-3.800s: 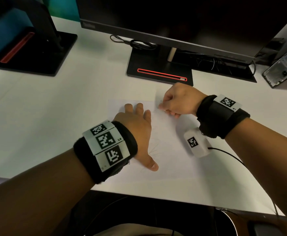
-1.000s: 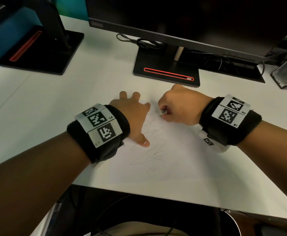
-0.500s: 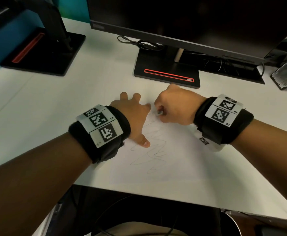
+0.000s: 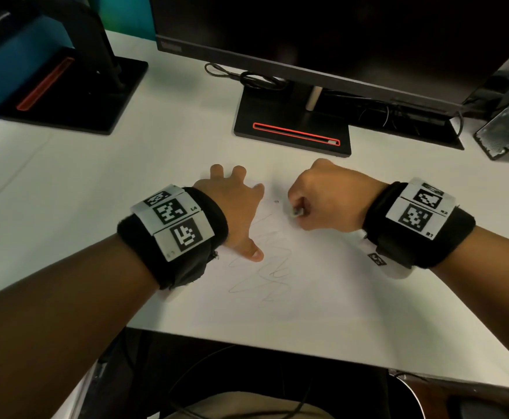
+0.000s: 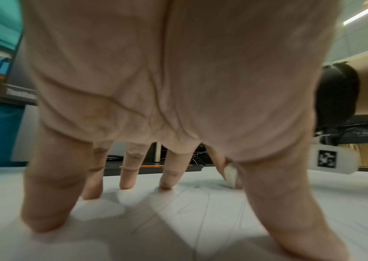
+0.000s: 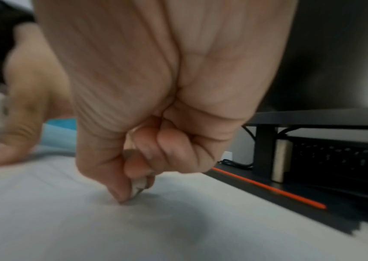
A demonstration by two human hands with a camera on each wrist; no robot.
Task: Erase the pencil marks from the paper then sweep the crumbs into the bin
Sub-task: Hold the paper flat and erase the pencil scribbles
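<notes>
A white sheet of paper (image 4: 322, 285) lies on the white desk, with a grey pencil scribble (image 4: 268, 261) down its middle. My left hand (image 4: 235, 207) presses flat on the paper's left part, fingers spread, thumb beside the scribble. My right hand (image 4: 328, 201) pinches a small whitish eraser (image 4: 297, 212) and holds its tip on the paper at the scribble's upper end. The eraser (image 6: 138, 187) shows between thumb and curled fingers in the right wrist view, and behind my spread left fingers (image 5: 167, 173) as a white eraser (image 5: 231, 174). A dark crumb (image 4: 276, 201) lies left of the eraser.
A monitor's black stand (image 4: 292, 128) with a red stripe sits just beyond the paper. A second stand (image 4: 72, 92) is at far left, cables (image 4: 247, 75) behind, a computer case (image 4: 506, 131) at far right. The desk's front edge (image 4: 277, 349) is close below the paper.
My right hand with the eraser has shifted slightly right along the top of the scribble. My left hand stays pressed on the paper.
</notes>
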